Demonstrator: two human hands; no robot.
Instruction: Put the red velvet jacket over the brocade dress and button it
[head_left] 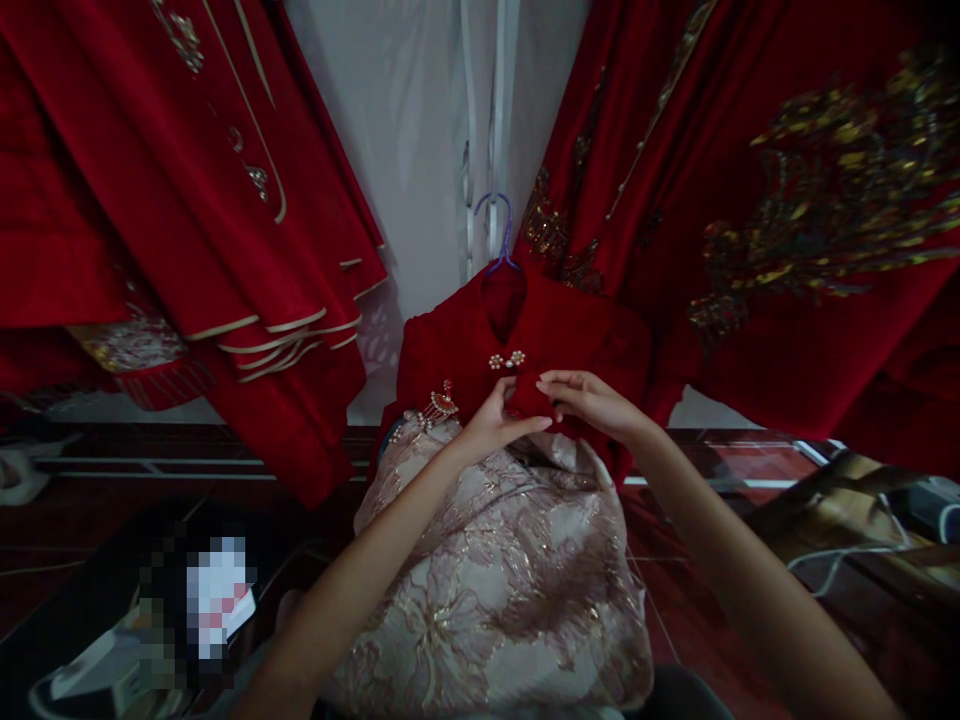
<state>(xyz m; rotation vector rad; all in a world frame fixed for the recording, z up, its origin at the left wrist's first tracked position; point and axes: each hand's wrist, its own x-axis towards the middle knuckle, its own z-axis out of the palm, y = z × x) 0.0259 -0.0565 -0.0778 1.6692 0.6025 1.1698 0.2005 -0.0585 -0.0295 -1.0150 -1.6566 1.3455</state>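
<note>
A red jacket (450, 345) with a V-shaped neck hangs on a purple hanger (504, 235) in front of me. A beaded flower-shaped clasp (508, 360) joins its front below the neck, and a fan-shaped beaded ornament (442, 402) with tassels sits lower left. My left hand (499, 425) is closed at the jacket's front edge, thumb reaching right. Facing it, my right hand (592, 402) has its fingers bent onto the same front edge. A small dark spot shows by the right fingertips; I cannot make it out. Below both hands, pale brocade cloth (495, 570) with a shiny floral pattern covers my lap.
Red garments with light piping (187, 200) hang at the left. More red garments with gold sequin embroidery (840, 190) hang at the right. A pale curtain (420, 120) is behind. A blurred-out bright item (217, 600) lies lower left; a white cable (832, 565) runs lower right.
</note>
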